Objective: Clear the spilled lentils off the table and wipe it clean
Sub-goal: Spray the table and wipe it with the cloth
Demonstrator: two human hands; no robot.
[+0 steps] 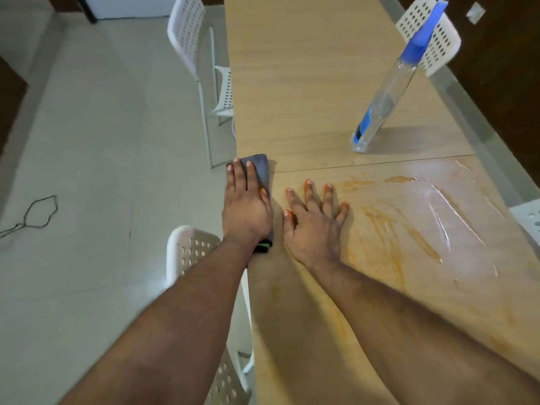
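Observation:
My left hand (247,209) lies flat with straight fingers on a folded grey cloth (261,171) at the left edge of the wooden table (306,83). A green and black bit of the cloth shows by my wrist. My right hand (315,220) rests beside it, palm down on the bare wood, fingers spread with orange-stained tips. To the right of that hand, orange-yellow smears and wet streaks (409,223) cover the table. No whole lentils are visible.
A clear spray bottle (388,92) with a blue nozzle stands on the table at the far right. White perforated chairs stand at the left edge (190,39), near my left arm (193,252) and at the far right (429,33). A black cord (38,211) lies on the floor.

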